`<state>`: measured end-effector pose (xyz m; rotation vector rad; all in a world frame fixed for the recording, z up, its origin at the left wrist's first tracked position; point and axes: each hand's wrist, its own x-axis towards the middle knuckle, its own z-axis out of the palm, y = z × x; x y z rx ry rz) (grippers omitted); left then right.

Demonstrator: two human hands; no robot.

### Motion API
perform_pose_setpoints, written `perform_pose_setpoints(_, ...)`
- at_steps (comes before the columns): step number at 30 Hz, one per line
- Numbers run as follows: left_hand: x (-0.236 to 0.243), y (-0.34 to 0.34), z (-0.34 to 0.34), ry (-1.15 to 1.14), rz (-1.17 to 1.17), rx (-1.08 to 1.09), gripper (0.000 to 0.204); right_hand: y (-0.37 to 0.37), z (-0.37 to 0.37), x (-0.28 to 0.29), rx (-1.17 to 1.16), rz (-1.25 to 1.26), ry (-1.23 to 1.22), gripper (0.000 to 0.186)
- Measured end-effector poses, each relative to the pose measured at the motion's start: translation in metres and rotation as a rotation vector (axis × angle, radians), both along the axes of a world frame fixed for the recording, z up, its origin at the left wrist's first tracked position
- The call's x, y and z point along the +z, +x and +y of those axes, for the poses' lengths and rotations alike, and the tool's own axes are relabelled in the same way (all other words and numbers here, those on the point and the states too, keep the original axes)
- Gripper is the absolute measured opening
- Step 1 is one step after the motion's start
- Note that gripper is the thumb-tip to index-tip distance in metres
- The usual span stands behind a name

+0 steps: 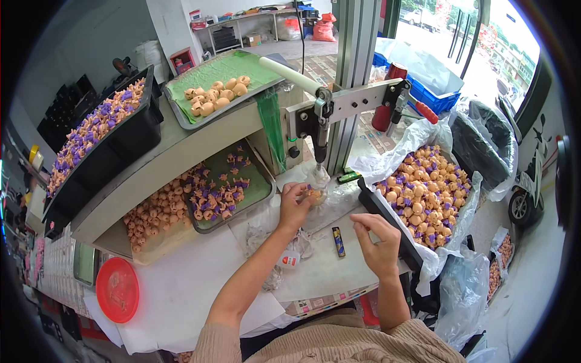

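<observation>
My left hand [294,207] is closed around a small tan toy part [315,195], held under the tip of an upright hand press [319,158]. Its fingers partly hide the part. My right hand [379,241] hovers over the bench, left of the big bin, with thumb and fingertips together; whatever they may hold is hidden. A small dark blue and yellow tube [338,242] lies between my hands. The bin on the right holds a heap of assembled tan and purple toy figures [423,193].
Under the shelf, a tray [266,192] carries purple-clad toy bodies beside piled tan heads [156,212]. A green-lined tray [181,91] of heads and a black crate [115,148] of bodies stand above. A red round lid [117,290] and white bottle [289,259] lie nearer me.
</observation>
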<state>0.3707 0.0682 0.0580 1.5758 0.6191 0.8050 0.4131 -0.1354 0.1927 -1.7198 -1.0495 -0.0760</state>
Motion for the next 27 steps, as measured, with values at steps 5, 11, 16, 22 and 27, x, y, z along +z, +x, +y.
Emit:
perform_pose_setpoints(5,0.000,0.008,-0.001,0.353,0.062,0.058,0.027,-0.001,0.014,0.009,0.061,0.033,0.015,0.012)
perform_pose_setpoints(11,0.010,0.026,-0.019,0.677,0.061,0.058,0.025,0.040,0.064,0.062,-0.080,-0.458,0.396,0.028)
perform_pose_setpoints(16,0.007,0.041,-0.051,0.655,0.153,0.015,0.029,0.097,0.102,0.132,0.098,-0.059,0.115,0.063)
perform_pose_setpoints(22,0.012,0.040,-0.062,0.533,0.155,-0.071,0.030,0.076,0.062,0.191,0.274,0.095,0.390,0.058)
perform_pose_setpoints(27,0.072,0.031,-0.083,0.195,0.049,-0.172,0.042,0.075,-0.003,0.127,0.460,-0.166,0.702,0.019)
